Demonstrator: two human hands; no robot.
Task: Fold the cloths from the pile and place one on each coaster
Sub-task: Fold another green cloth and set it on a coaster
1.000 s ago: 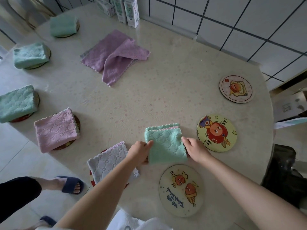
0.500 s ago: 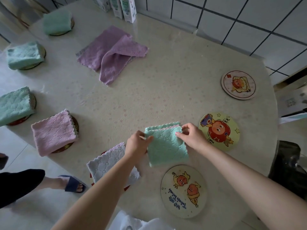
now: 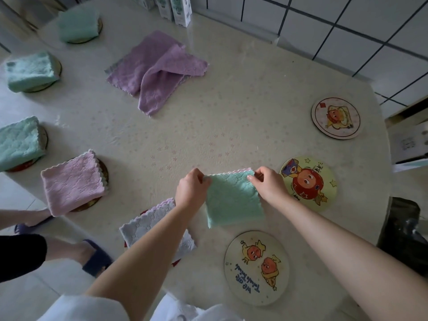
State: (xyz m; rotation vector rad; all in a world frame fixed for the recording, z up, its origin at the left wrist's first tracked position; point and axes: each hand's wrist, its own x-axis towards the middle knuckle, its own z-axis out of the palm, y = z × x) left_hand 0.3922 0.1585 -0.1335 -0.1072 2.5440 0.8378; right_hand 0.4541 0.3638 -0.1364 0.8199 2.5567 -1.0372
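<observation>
Both hands hold a folded green cloth (image 3: 234, 200) by its far corners: the left hand (image 3: 191, 188) pinches the far left corner, the right hand (image 3: 268, 185) the far right one, each grip clamped on the fabric. The cloth hangs or lies over the counter (image 3: 231, 112) between three bare coasters: one with two figures (image 3: 257, 267) just nearer the person, one with a red figure (image 3: 308, 183) just beside the right hand, and a third (image 3: 335, 117) farther off to the right. The purple pile (image 3: 155, 68) lies loose across the counter, well apart from the hands. To the left, folded cloths sit on coasters: a white one (image 3: 148, 225) partly under the left forearm, a pink one (image 3: 73, 181), and three green ones (image 3: 19, 142) (image 3: 30, 70) (image 3: 77, 23).
</observation>
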